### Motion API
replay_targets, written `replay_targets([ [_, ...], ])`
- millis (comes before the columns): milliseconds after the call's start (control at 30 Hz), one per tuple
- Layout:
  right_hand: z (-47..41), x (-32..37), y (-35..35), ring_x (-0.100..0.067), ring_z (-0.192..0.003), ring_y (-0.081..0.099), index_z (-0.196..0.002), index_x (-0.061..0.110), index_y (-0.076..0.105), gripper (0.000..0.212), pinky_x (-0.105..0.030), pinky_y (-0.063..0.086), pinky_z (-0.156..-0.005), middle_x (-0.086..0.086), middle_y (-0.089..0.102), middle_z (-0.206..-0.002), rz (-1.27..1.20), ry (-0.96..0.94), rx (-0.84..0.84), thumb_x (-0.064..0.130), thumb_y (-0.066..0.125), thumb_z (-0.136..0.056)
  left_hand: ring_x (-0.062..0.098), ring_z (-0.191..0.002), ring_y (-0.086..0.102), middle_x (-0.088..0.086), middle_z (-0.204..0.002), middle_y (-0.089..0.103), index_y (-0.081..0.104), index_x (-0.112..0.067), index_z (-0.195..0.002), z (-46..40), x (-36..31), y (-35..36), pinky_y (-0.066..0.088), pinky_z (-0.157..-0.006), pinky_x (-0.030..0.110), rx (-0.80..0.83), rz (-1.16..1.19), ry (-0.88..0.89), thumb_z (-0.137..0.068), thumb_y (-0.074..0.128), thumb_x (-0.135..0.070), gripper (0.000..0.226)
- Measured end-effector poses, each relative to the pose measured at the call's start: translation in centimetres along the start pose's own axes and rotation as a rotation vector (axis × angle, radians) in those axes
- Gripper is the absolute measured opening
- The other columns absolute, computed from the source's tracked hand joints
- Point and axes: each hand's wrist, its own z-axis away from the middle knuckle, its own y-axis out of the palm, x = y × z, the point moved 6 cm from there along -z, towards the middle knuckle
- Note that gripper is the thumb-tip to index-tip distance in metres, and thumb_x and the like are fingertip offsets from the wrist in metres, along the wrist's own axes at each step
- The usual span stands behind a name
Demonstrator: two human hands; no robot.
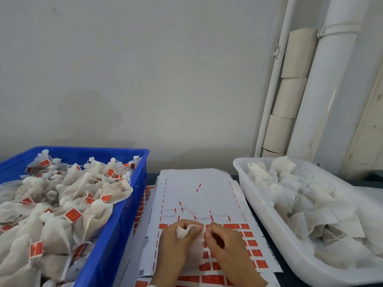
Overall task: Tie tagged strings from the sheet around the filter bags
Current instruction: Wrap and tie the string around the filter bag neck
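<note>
Premises appeared to be a small hand-packing workroom: a blue crate (116,214) heaped with tagged bags, a white tub (269,220) of untied ones, printed tag sheets (199,183), bare wall (145,69), exposed pipes (323,90).

White pipes (331,79) run down a pale wall (145,69).

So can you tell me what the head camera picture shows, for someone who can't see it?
Two hands work over a white sheet of red paper tags: the left hand grips a small white filter bag while the right hand pinches at its top. A blue plastic crate of tagged bags sits left, a white plastic tray of untagged bags right.
</note>
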Motion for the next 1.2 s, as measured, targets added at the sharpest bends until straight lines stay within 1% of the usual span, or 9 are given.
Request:
replay_targets([
  [167, -0.2, -0.1, -0.5, -0.001, -0.062, 0.052, -0.066, 0.034, 0.048, 0.028, -0.017, 0.044, -0.059, 0.014, 0.056, -0.061, -0.02, -0.01, -0.018, 0.026, 0.052, -0.093, 0.012, -0.08, 0.06, -0.011, -0.083, 0.066, 0.064, -0.025, -0.085, 0.2, -0.2, 0.3, 0.04, -0.061, 0.009, -0.003, -0.045, 0.017, -0.083, 0.064, -0.031, 0.006],
  [267, -0.2, 0.1, -0.9, -0.002, -0.066, 0.054, -0.068, 0.033, 0.051, 0.026, -0.015, 0.044, -0.058, 0.024, 0.058, -0.069, -0.016, -0.038, -0.021, 0.026, 0.051, -0.094, 0.011, -0.08, 0.06, -0.01, -0.083, 0.065, 0.063, -0.024, -0.086, 0.2, -0.4, 0.3, 0.041, -0.056, 0.006, 0.013, -0.029, 0.024, -0.084, 0.062, -0.03, 0.007],
  [467, 0.0, 0.4, -0.7, -0.004, -0.075, 0.056, -0.068, 0.042, 0.045, 0.027, -0.017, 0.047, -0.064, 0.022, 0.056, -0.065, 0.04, -0.097, 0.021, 0.033, 0.049, -0.094, 0.003, -0.07, 0.062, -0.014, -0.072, 0.066, 0.065, -0.028, -0.077, 0.3, -0.8, 0.3, 0.042, -0.053, 0.003, 0.077, 0.007, 0.041, -0.078, 0.069, -0.034, 0.007],
  [633, 0.0, 0.3, -0.9, 0.0, -0.074, 0.054, -0.06, 0.041, 0.041, 0.035, -0.014, 0.046, -0.061, 0.021, 0.049, -0.055, 0.135, -0.097, -0.033, 0.029, 0.054, -0.09, 0.007, -0.074, 0.064, -0.014, -0.069, 0.068, 0.066, -0.026, -0.075, 0.2, -0.3, 0.1, 0.042, -0.062, 0.008, 0.035, -0.031, 0.023, -0.079, 0.067, -0.038, 0.012],
  [700, 0.0, 0.3, -1.3, -0.004, -0.065, 0.054, -0.059, 0.038, 0.041, 0.035, -0.014, 0.046, -0.059, 0.019, 0.05, -0.055, 0.169, -0.076, -0.06, 0.027, 0.055, -0.089, 0.006, -0.075, 0.062, -0.016, -0.073, 0.067, 0.066, -0.026, -0.077, 0.0, 0.0, -0.2, 0.044, -0.065, 0.01, 0.003, -0.067, 0.015, -0.078, 0.067, -0.04, 0.014],
  [833, -0.2, 0.0, -2.5, -0.006, -0.051, 0.049, -0.057, 0.035, 0.039, 0.038, -0.012, 0.041, -0.05, 0.017, 0.047, -0.051, 0.204, -0.017, -0.118, 0.026, 0.056, -0.089, 0.0, -0.075, 0.057, -0.026, -0.079, 0.06, 0.064, -0.026, -0.076, -0.2, 0.1, -0.8, 0.035, -0.053, 0.003, -0.043, -0.146, 0.028, -0.078, 0.068, -0.04, 0.014],
  [1000, -0.2, -0.8, -2.9, -0.006, -0.06, 0.056, -0.061, 0.032, 0.041, 0.032, -0.008, 0.044, -0.059, 0.015, 0.059, -0.067, 0.28, 0.06, -0.098, 0.034, 0.052, -0.091, 0.004, -0.077, 0.06, -0.021, -0.083, 0.065, 0.066, -0.024, -0.079, -0.2, 0.7, -1.1, 0.043, -0.065, 0.004, -0.06, -0.116, 0.044, -0.078, 0.067, -0.038, 0.014],
  [1067, -0.3, -1.2, -2.8, -0.006, -0.064, 0.059, -0.063, 0.032, 0.042, 0.03, -0.008, 0.047, -0.065, 0.015, 0.063, -0.073, 0.276, 0.096, -0.101, 0.036, 0.052, -0.091, 0.004, -0.078, 0.062, -0.02, -0.084, 0.066, 0.066, -0.023, -0.079, -0.2, 0.8, -1.2, 0.04, -0.06, 0.003, -0.05, -0.113, 0.057, -0.079, 0.067, -0.039, 0.016],
  [1200, -0.4, -1.4, -2.6, -0.005, -0.058, 0.056, -0.061, 0.032, 0.041, 0.032, -0.006, 0.038, -0.055, 0.019, 0.056, -0.064, 0.291, 0.107, -0.111, 0.036, 0.054, -0.089, 0.005, -0.079, 0.063, -0.02, -0.081, 0.068, 0.067, -0.024, -0.077, -0.2, 0.6, -1.4, 0.04, -0.06, 0.004, -0.057, -0.084, 0.076, -0.08, 0.065, -0.039, 0.016],
])
